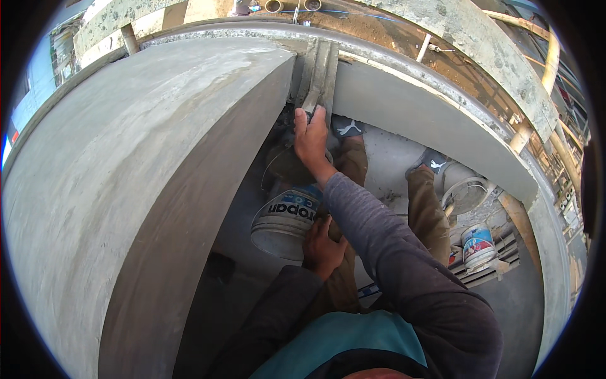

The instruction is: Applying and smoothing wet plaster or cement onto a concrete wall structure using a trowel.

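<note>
The right hand's [311, 139] fingers pinch the trowel [312, 100], up at the corner beside the grey wall [404, 95]. The left hand [323, 251] (whether its fingers grip anything, I cannot tell) is beside a bucket [284, 221].

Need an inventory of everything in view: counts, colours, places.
Walls: at least 2, grey, left and upper right
Tool: 1, grey, upper centre
Large bucket: 1, white and blue, centre
Tub: 1, grey, right
Small bucket: 1, white and blue, right
Slats: several, grey, right
Board: at least 1, grey, upper right
Poles: several, tan, far right
Shoes: 2, dark, centre and right
Trousers: 1 pair, brown, centre
Top: 1, teal, bottom
Sleeves: 2, dark grey, centre
Left hand: 1, bare, centre, grip unclear
Right hand: 1, bare, upper centre, holding tool
</note>
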Motion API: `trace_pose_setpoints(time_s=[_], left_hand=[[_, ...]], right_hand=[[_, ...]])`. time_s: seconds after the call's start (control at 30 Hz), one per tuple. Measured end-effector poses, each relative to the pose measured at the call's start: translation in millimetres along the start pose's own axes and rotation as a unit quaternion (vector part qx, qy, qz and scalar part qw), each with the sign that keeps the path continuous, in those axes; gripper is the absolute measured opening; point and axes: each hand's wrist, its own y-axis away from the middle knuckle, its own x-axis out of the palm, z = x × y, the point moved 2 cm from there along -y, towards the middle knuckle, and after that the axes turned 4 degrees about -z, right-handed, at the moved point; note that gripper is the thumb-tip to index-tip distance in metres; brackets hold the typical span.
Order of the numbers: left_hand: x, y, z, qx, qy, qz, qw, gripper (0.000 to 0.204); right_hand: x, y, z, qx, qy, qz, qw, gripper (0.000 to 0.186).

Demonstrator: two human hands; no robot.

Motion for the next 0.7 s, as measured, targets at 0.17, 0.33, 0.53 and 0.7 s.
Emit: trace_pose_setpoints(time_s=[0.17,0.33,0.53,0.7], left_hand=[[-6,0,7,0.009,0.010,-0.007,1.000,0.071],[-7,-2,3,0.020,0.030,0.003,0.999,0.070],[-4,4,8,0.000,0.020,0.005,1.000,0.071],[3,1,3,-0.002,0.012,-0.010,1.000,0.072]], right_hand=[[12,10,-1,-0.006,0.030,0.022,0.999,0.034],[16,9,-12,-0.014,0.048,0.023,0.998,0.030],[13,14,2,-0.043,0.050,-0.022,0.998,0.033],[-55,5,-36,0.062,-0.030,-0.083,0.994,0.031]])
